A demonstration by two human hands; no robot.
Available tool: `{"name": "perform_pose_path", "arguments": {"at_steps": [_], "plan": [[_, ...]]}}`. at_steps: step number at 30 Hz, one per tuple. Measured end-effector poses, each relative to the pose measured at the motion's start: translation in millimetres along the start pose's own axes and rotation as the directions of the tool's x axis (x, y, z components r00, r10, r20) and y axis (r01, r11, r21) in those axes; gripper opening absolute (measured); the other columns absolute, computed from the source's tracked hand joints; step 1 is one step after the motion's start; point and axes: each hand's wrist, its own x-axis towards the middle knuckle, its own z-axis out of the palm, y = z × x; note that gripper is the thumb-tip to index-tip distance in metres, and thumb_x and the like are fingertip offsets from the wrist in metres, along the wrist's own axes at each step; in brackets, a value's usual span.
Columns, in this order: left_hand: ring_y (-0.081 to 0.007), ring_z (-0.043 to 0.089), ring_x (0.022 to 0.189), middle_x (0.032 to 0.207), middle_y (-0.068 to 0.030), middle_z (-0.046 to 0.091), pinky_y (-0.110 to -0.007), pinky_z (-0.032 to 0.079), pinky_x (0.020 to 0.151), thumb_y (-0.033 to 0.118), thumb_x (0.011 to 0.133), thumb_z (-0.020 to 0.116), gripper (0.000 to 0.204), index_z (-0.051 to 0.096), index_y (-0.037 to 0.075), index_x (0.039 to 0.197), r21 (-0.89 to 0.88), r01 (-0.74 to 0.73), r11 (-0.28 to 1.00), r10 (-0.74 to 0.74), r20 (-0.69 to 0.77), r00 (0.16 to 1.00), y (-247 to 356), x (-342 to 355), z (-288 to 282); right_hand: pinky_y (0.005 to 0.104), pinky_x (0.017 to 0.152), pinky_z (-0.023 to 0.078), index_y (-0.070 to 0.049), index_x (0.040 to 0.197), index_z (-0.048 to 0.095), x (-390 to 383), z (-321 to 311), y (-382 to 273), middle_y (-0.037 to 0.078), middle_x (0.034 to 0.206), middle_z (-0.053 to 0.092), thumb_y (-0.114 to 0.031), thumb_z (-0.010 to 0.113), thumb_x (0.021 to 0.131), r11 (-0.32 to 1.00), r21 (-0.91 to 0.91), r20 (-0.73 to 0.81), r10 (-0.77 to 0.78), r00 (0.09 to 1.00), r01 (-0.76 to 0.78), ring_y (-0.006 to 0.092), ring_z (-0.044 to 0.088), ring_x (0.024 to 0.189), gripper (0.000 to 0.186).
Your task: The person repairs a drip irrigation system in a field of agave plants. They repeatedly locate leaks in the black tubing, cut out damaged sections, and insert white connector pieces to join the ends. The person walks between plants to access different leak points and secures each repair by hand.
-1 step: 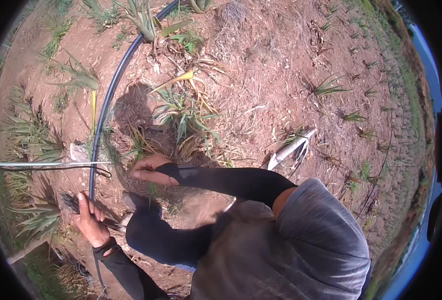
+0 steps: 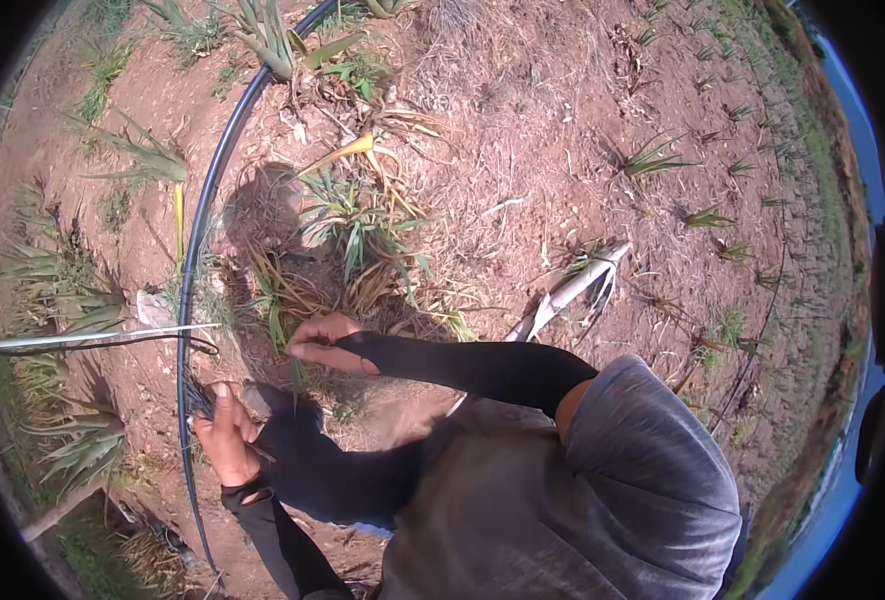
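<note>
Your left hand (image 2: 227, 440) is closed around a dark bundle of thin, wiry strands (image 2: 198, 400), thumb laid along it, the strands' ends sticking out past your fingers. Your right hand (image 2: 328, 342) is bare at the fingers, which are curled and lie close to some green blades (image 2: 277, 325); you cannot tell from this angle whether they pinch any of them. Your two hands are apart, the right one farther up the view. Dark sleeves (image 2: 463, 367) cover both of your forearms, a grey shirt (image 2: 653, 460) hangs over your torso, and your dark-clad leg (image 2: 333, 465) is bent beneath you. Just beside the bundle a black hose (image 2: 187, 300) runs along the ground, though whether the two touch is unclear. A pale rod (image 2: 113, 336) crosses the hose, with a dark cord looped near its tip. Past your right hand stands a spiky green plant (image 2: 348, 220) with dry, yellowed leaves around it, and off to its right a pale dried stalk (image 2: 583, 285) lies on the reddish soil (image 2: 523, 180). Farther out, small spiky plants (image 2: 655, 160) dot the ground toward a strip of blue sky (image 2: 851, 100) at the right rim.
</note>
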Motion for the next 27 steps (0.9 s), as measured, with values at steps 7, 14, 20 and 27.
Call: {"name": "perform_pose_path", "arguments": {"at_steps": [7, 14, 20, 27], "plan": [[-0.0054, 0.045, 0.054, 0.069, 0.0018, 0.054, -0.023, 0.033, 0.048, 0.017, 0.088, 0.066, 0.015, 0.057, 0.005, 0.089, 0.233, 0.400, 0.886, -0.463, 0.460, 0.758, -179.3, -82.8, 204.1, 0.0233, 0.067, 0.048, -0.002, 0.097, 0.061, -195.7, -107.6, 31.5, 0.003, 0.084, 0.062, -0.016, 0.062, 0.093, 0.962, 0.216, -0.338, 0.233, 0.912, -0.166, 0.0075, 0.058, 0.076, 0.015], [-0.0049, 0.039, 0.040, 0.056, 0.0039, 0.046, -0.023, 0.026, 0.036, 0.019, 0.088, 0.067, 0.017, 0.056, 0.007, 0.081, 0.311, 0.172, 0.935, -0.333, 0.595, 0.732, -151.2, -143.0, 331.7, 0.0256, 0.072, 0.047, -0.002, 0.101, 0.058, -294.2, -183.7, 26.7, 0.003, 0.081, 0.061, -0.020, 0.059, 0.095, 0.987, 0.155, -0.598, 0.069, 0.798, 0.031, 0.0104, 0.058, 0.077, 0.019], [-0.0041, 0.043, 0.049, 0.062, 0.0050, 0.051, -0.022, 0.031, 0.043, 0.023, 0.089, 0.066, 0.016, 0.063, 0.008, 0.084, 0.392, -0.030, 0.919, -0.289, 0.726, 0.624, -174.9, -170.5, 400.0, 0.0259, 0.070, 0.047, -0.003, 0.097, 0.059, -363.1, -221.5, 9.8, 0.004, 0.086, 0.062, -0.014, 0.060, 0.094, 0.854, 0.472, -0.695, 0.208, 0.688, 0.219, 0.0112, 0.057, 0.075, 0.012], [-0.0042, 0.044, 0.052, 0.066, 0.0032, 0.054, -0.023, 0.034, 0.045, 0.021, 0.090, 0.061, 0.018, 0.064, 0.005, 0.096, 0.158, -0.063, 0.985, -0.125, 0.923, 0.364, -191.3, -185.3, 515.7, 0.0255, 0.071, 0.044, -0.003, 0.094, 0.058, -418.1, -310.1, 17.0, 0.003, 0.085, 0.060, -0.019, 0.058, 0.095, 0.997, 0.030, -0.892, 0.060, 0.448, -0.074, 0.0101, 0.053, 0.078, 0.016]]}}
